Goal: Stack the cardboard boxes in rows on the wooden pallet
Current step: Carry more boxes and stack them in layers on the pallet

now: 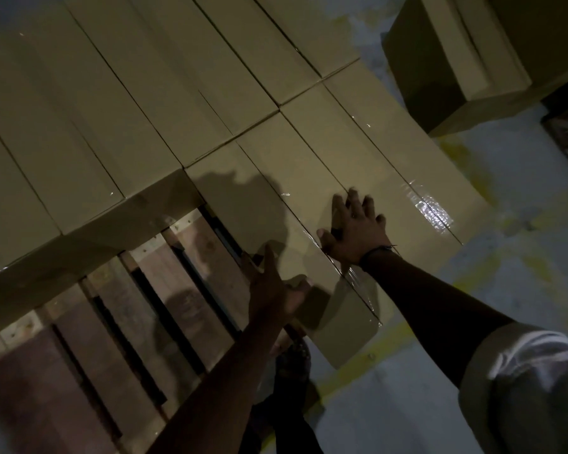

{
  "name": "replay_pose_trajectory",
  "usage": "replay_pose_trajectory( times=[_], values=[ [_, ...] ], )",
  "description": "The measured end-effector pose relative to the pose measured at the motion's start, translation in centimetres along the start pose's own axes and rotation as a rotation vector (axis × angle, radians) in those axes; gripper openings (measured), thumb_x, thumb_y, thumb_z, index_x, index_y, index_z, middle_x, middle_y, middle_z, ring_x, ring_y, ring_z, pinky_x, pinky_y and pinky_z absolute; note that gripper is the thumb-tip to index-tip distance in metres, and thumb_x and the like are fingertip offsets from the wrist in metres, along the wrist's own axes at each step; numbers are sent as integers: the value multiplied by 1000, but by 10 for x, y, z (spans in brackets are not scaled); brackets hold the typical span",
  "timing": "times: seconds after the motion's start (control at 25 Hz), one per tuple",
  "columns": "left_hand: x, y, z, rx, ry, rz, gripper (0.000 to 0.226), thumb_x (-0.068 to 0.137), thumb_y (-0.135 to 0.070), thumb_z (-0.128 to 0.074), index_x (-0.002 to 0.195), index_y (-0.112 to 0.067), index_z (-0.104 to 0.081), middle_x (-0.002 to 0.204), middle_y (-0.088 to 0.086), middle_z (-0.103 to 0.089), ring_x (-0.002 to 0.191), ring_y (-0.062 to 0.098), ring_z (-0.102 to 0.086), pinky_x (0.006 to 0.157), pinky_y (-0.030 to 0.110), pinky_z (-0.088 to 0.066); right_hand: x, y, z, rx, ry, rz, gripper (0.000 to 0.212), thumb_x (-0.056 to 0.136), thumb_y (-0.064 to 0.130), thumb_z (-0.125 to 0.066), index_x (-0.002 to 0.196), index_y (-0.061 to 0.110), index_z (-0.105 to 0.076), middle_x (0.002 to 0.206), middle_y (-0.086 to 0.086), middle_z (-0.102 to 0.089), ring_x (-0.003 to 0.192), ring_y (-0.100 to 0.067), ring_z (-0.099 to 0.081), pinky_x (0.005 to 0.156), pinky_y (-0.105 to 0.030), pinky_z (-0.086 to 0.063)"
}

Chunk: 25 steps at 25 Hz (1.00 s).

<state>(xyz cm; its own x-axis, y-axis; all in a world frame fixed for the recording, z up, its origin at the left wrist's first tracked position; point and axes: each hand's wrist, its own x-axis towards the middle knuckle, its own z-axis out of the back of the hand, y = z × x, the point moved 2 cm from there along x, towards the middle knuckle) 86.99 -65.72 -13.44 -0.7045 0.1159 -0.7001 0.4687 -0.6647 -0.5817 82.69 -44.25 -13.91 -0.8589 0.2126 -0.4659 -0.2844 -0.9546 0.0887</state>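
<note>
Tan cardboard boxes stand in rows on the wooden pallet [118,309], whose bare slats show at lower left. The nearest box [276,204] lies at the pallet's right corner, sealed with shiny tape. My right hand [354,227] rests flat on its top, fingers spread. My left hand [273,286] presses against the box's near left edge, fingers apart, holding nothing. A higher row of boxes [112,93] fills the upper left behind it.
Another stack of cardboard boxes [466,60] stands on the floor at upper right. The pale floor [473,290] carries worn yellow paint lines along the pallet's right side. My leg and foot [292,365] show below the hands. The scene is dim.
</note>
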Motion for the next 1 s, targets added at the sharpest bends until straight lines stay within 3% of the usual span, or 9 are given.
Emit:
replay_pose_trajectory(
  times=[0.16, 0.4, 0.52, 0.6, 0.68, 0.76, 0.88, 1.0],
  values=[
    [2, -2, 1, 48, 42, 3, 115, 80, -54, -78, 161, -36, 2, 164, 11, 25, 145, 41, -33, 104, 47, -49, 1, 1, 0, -41, 50, -2, 93, 88, 64, -41, 158, 23, 5, 167, -9, 10, 151, -45, 8, 114, -68, -18],
    [-16, -1, 0, 70, 18, -60, 110, 84, -49, -76, 162, -25, -2, 167, 11, -3, 144, 36, -35, 105, 40, -45, -20, -5, 2, 74, 32, 39, 91, 91, 55, -48, 159, 21, 0, 168, -6, 6, 154, -34, 4, 119, -60, -17],
    [-41, 11, -19, 44, 61, -136, 121, 75, -71, -66, 162, -19, 0, 168, 16, 3, 141, 34, -41, 89, 30, -47, -55, -12, -14, 234, -71, -147, 84, 95, 54, -49, 160, 20, -8, 168, -9, 3, 154, -34, 0, 122, -57, -11],
    [-54, 16, -32, 52, 89, -138, 117, 78, -72, -64, 161, -23, 2, 168, 14, 8, 137, 37, -45, 80, 30, -46, -83, -20, -29, 343, -132, -350, 81, 95, 55, -51, 158, 19, -16, 168, -12, 0, 153, -37, -2, 120, -59, -14],
    [-59, 13, -40, 79, 69, -147, 111, 78, -71, -62, 160, -32, 1, 167, 19, -7, 137, 43, -42, 81, 38, -48, -105, -27, -43, 363, -135, -494, 80, 95, 56, -52, 157, 20, -18, 167, -12, 2, 152, -39, 1, 119, -62, -13],
    [-62, 5, -44, 150, 16, -174, 105, 79, -60, -64, 160, -33, -4, 166, 23, -4, 143, 47, -30, 88, 43, -49, -122, -35, -54, 379, -143, -593, 80, 95, 53, -53, 157, 18, -17, 167, -14, 5, 152, -41, 3, 120, -61, -11],
    [-71, -5, -49, 192, -18, -209, 96, 88, -36, -72, 162, -27, -11, 165, 20, 17, 150, 47, -9, 102, 45, -43, -133, -50, -66, 621, -256, -711, 75, 92, 42, -64, 150, 9, -30, 163, -22, -14, 149, -38, -15, 118, -44, -22],
    [-74, -1, -51, 216, -48, -236, 93, 88, -33, -74, 161, -23, -18, 165, 22, 11, 150, 47, -10, 106, 45, -39, -133, -60, -71, 854, -280, -776, 57, 88, 37, -70, 127, 1, -47, 142, -25, -45, 126, -33, -46, 98, -30, -38]
  ],
)
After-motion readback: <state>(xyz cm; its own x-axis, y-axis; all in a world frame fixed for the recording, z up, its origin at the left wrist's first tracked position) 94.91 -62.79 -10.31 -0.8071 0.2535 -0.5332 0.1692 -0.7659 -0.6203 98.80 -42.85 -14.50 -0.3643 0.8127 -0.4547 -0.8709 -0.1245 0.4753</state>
